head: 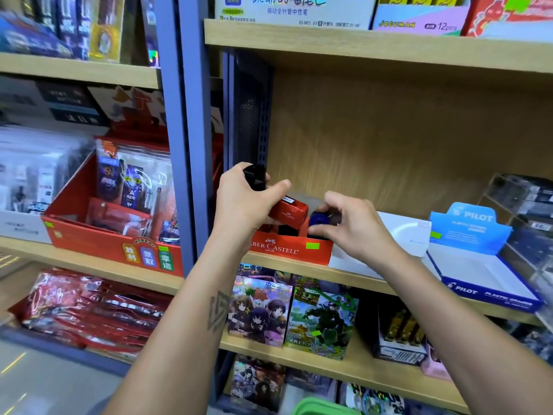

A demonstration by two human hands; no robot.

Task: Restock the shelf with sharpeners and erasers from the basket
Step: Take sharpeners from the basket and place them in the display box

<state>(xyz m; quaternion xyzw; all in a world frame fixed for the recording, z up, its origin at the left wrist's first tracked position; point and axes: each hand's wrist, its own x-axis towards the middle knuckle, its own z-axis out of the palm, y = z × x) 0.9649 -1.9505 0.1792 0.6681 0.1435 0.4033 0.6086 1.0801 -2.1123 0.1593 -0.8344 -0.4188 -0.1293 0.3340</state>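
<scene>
The right hand (353, 226) pinched a blue sharpener (318, 219) just above the red display box (287, 250) on the shelf (374, 283). The left hand (245, 202), beside it, gripped a red sharpener (288, 211) and a black one (255, 176). The box lay directly below the right hand, which was nearer.

FABER-CASTELL on red display box (288, 250), PILOT on blue tray (484, 292), JOGUMAN 12pcs on pastel carton (419, 23)
</scene>
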